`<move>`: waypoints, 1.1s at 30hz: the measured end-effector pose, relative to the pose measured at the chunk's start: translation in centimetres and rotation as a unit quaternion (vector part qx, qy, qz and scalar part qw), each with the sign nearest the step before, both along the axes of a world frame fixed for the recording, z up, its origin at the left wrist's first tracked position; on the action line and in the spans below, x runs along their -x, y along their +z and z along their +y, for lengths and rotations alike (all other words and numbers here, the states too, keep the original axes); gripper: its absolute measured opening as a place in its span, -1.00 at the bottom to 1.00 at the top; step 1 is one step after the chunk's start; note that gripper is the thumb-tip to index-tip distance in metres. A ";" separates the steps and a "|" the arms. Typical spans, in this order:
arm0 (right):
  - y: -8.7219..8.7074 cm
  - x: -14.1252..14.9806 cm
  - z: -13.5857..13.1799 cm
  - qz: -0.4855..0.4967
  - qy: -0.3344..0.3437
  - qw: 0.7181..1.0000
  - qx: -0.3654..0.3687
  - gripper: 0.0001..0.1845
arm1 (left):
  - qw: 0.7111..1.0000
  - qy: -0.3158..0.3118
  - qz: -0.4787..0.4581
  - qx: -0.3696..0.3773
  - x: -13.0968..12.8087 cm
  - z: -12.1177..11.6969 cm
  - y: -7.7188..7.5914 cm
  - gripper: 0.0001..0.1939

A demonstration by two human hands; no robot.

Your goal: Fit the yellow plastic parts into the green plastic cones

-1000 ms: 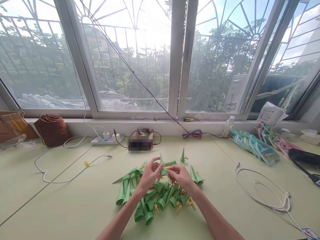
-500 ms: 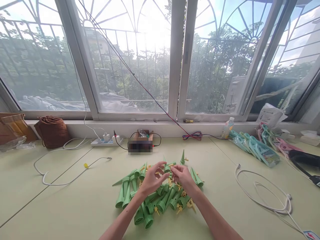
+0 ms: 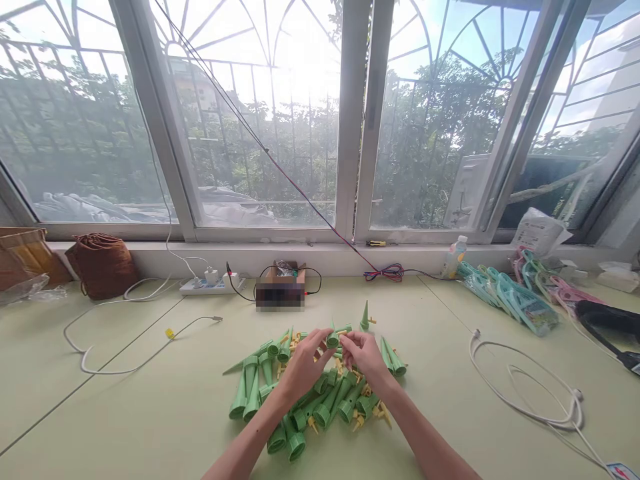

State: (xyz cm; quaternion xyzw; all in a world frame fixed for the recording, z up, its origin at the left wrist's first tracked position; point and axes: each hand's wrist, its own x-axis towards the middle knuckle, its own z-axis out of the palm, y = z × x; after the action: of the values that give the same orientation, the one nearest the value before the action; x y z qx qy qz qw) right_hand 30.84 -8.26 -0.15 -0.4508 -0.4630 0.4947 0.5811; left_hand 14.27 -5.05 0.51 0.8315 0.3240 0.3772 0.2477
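Observation:
My left hand (image 3: 303, 367) is closed around a green plastic cone spike (image 3: 332, 341), its wide collar end turned toward me. My right hand (image 3: 367, 357) is pinched at the cone's right side, where a small yellow valve piece (image 3: 341, 336) shows partly at the fingertips. Beneath and around both hands lies a loose pile of green cone spikes (image 3: 327, 403) mixed with small yellow valve pieces (image 3: 359, 420). Beyond my right hand, one green spike with a yellow piece in its side (image 3: 365, 316) stands upright. The hands hide part of the pile.
A white power strip (image 3: 210, 285) and a small box (image 3: 285, 287) stand at the back. White cables lie left (image 3: 150, 363) and right (image 3: 525, 393). A brown pouch (image 3: 103, 267) sits back left; a bottle (image 3: 455, 257) and teal packaged items (image 3: 515, 303) are back right.
The green spike has tipped so its open collar faces me more, and my left fingers sit closer around it. My right hand stays pinched beside it.

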 end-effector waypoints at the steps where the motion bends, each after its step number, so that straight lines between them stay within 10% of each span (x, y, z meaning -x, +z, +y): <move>1: -0.1 0.0 0.0 0.000 -0.003 1.000 -0.001 -0.53 | 1.000 -0.001 0.004 -0.007 0.0 0.0 0.0 -0.66; 33: 0.7 0.1 -0.5 -0.015 -0.032 0.999 -0.014 -0.57 | 0.995 0.024 0.048 -0.088 0.1 0.2 -0.4 -0.73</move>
State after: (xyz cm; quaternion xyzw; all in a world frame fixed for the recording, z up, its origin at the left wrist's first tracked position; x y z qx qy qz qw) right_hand 30.78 -8.76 0.58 -0.4649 -0.4638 0.4625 0.5956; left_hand 14.17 -4.86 0.11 0.8592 0.3209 0.3696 0.1488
